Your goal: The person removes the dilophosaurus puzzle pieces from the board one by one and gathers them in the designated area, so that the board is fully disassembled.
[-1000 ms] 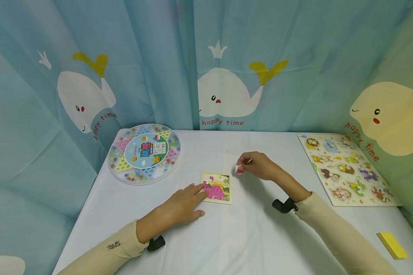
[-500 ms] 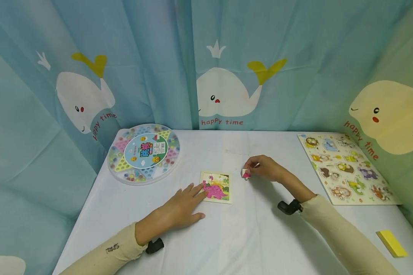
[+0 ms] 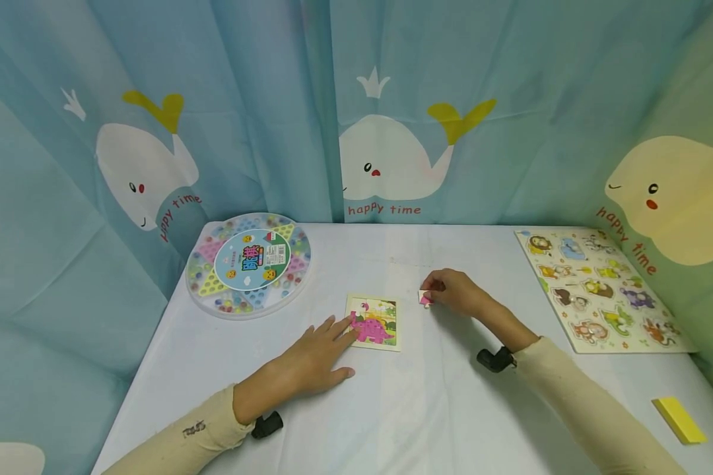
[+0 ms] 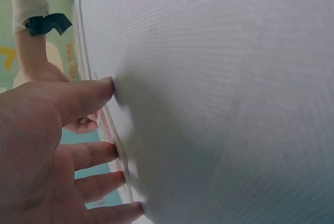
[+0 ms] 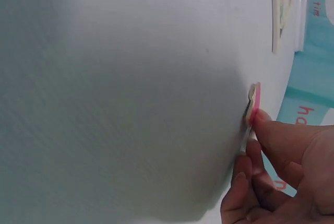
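A small square jigsaw puzzle (image 3: 380,324) with a pink dinosaur picture in a pale frame lies mid-table. My left hand (image 3: 311,359) rests at its left side, fingers spread and fairly straight, fingertips on the puzzle's left part and covering some of it. To the right of the puzzle, my right hand (image 3: 456,293) pinches a small pink-and-white puzzle piece (image 3: 424,297) between thumb and fingers. In the right wrist view that piece (image 5: 253,101) is seen edge-on, low over the tablecloth; whether it touches the cloth I cannot tell.
A round Chinese checkers set (image 3: 252,260) with coloured marbles lies at the back left. On the right lies an animal peg-style puzzle board (image 3: 600,290), with a yellow block (image 3: 679,420) nearer the front. A whale-print curtain (image 3: 273,132) encloses the table's back and sides.
My right hand has shifted a little to the right, away from the dinosaur puzzle, and the piece in its fingers has turned somewhat. The left hand stays where it was.
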Available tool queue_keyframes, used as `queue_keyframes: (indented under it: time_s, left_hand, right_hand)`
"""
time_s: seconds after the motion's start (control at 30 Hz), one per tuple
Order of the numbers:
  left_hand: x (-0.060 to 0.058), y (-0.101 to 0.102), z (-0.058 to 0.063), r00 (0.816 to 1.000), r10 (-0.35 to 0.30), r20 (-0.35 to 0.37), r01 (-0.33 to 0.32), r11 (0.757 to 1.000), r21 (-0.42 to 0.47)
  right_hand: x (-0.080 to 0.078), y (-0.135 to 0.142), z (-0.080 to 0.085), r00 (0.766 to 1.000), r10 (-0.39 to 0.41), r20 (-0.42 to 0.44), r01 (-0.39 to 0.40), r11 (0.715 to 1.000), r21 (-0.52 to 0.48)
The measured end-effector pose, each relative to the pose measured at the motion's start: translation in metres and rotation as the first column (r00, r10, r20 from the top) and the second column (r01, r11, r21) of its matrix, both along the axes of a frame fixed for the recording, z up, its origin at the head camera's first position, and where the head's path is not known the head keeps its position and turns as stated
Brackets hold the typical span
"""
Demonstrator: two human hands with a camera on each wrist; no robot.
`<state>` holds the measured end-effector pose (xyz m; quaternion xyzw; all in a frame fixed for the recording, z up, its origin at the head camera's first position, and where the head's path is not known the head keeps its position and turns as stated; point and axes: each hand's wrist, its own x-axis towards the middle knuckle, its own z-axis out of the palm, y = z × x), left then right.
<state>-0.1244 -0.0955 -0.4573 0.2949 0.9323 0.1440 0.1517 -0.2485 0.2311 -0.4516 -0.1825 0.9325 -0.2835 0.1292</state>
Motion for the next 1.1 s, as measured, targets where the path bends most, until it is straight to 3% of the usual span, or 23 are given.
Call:
queue_keyframes:
  time_s: [0.33, 0.47, 0.7, 0.9, 1.1]
  left_hand:
    - [0.000, 0.000, 0.001, 1.000, -0.002, -0.003, 0.002, 1.000, -0.012]
    - [0.000, 0.000, 0.002, 1.000, 0.002, 0.001, -0.002, 1.000, -0.008]
    - [-0.001, 0.000, 0.001, 1.000, -0.006, -0.012, 0.006, 1.000, -0.021]
    - [0.000, 0.001, 0.001, 1.000, -0.013, -0.016, 0.013, 1.000, -0.025]
    - [0.000, 0.000, 0.000, 1.000, -0.011, -0.017, 0.010, 0.999, -0.043]
  right_hand:
    - [0.012, -0.021, -0.004, 0.990, -0.054, -0.129, 0.056, 0.998, 0.011]
    - [0.024, -0.043, -0.002, 0.985, -0.012, -0.169, 0.015, 1.000, 0.020]
    - [0.047, -0.082, 0.000, 0.974, 0.074, -0.216, -0.045, 0.990, 0.134]
    - [0.052, -0.088, -0.008, 0.950, 0.127, -0.285, -0.077, 0.980, 0.183]
    - [0.055, -0.092, -0.008, 0.944, 0.127, -0.306, -0.063, 0.975, 0.213]
